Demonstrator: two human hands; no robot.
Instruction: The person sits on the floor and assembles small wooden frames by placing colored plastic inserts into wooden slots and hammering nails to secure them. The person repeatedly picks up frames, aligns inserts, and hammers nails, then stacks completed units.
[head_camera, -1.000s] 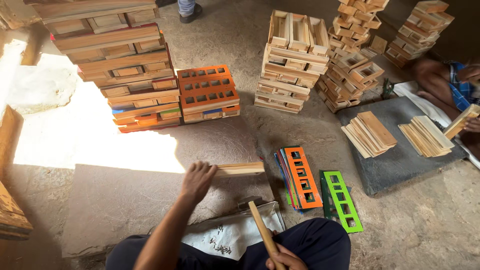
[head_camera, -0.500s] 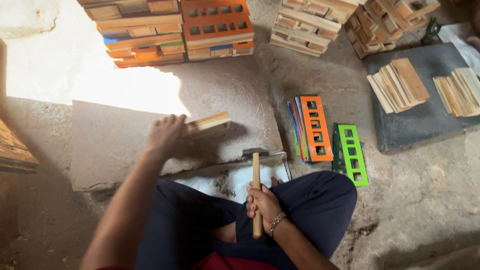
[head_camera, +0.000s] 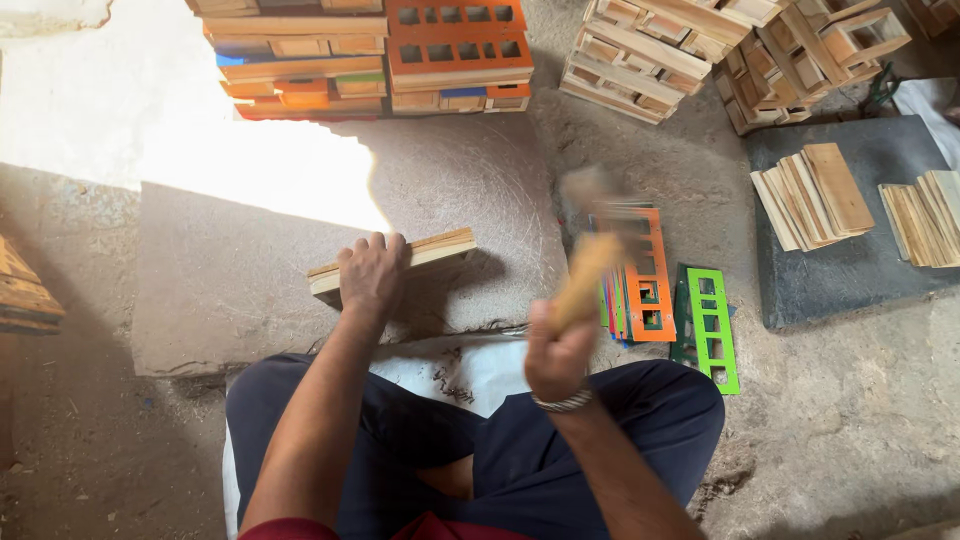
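- Left hand (head_camera: 372, 275) presses down, fingers curled over the far edge of a wooden block (head_camera: 432, 255), a stack of thin slats lying on a flat stone slab (head_camera: 230, 290) on the floor.
- Right hand (head_camera: 556, 352) has a closed grip on a wooden-handled hammer (head_camera: 588, 262), raised and motion-blurred, to the right of the block.
- Just right of the hammer grip, orange frames (head_camera: 650, 290) and green frames (head_camera: 712, 325) lean on the ground.
- Risk, as I judge it: the holding fingers sit close to where a blow might land, so a stray swing could catch them or shift the slats.
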